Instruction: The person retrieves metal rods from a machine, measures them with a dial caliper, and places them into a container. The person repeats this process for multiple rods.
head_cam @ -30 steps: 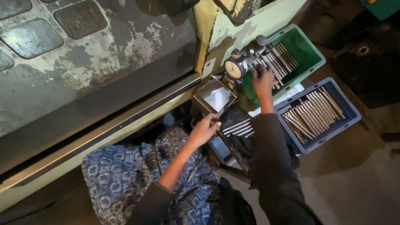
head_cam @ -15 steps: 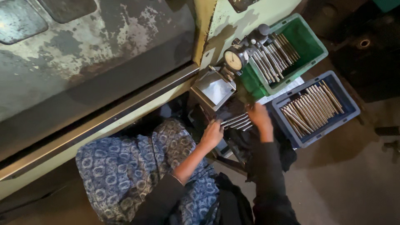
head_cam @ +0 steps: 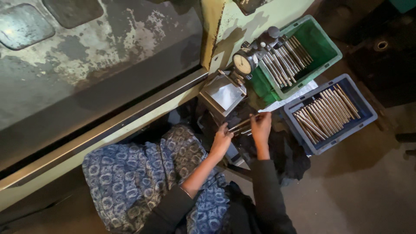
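Worn green machine bed point(head_cam: 108, 73) looms over floor-level workstation. Left hand point(head_cam: 222, 141) and right hand point(head_cam: 261, 125) both grasp small bundle of metal rods point(head_cam: 242, 125) between fingertips, below dial gauge point(head_cam: 242, 64). Green bin point(head_cam: 327, 43) beyond fingers and blue tray point(head_cam: 366, 119) right of them both hold rods; sorting looks midway.
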